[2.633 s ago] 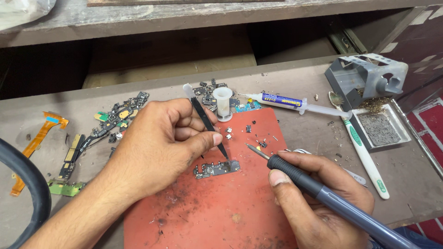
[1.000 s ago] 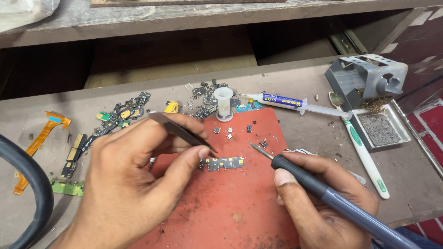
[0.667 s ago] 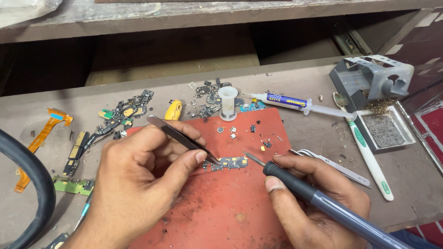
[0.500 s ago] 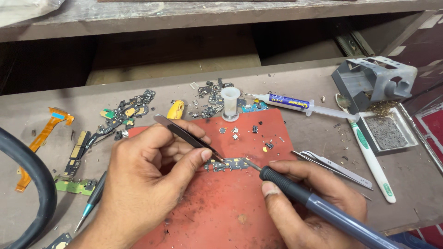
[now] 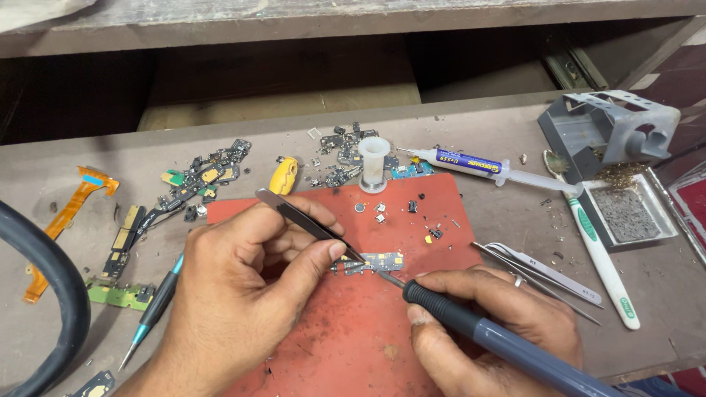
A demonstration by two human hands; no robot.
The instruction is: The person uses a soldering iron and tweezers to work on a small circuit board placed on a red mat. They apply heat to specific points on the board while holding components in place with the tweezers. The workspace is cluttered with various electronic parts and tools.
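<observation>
Red mat centres small board; bare mat below.

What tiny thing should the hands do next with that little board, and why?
Probably hold steady and ease the soldering iron tip onto the small circuit board. The tweezers in the left hand already pin it to the red mat, and the tip sits at its edge.

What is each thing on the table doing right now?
left hand: pinching the tweezers.
tweezers: tips on the small circuit board.
small circuit board: flat on the red mat.
right hand: gripping the soldering iron.
soldering iron: tip at the board's edge.
spare tweezers: lying unused.
syringe: lying flat.
</observation>
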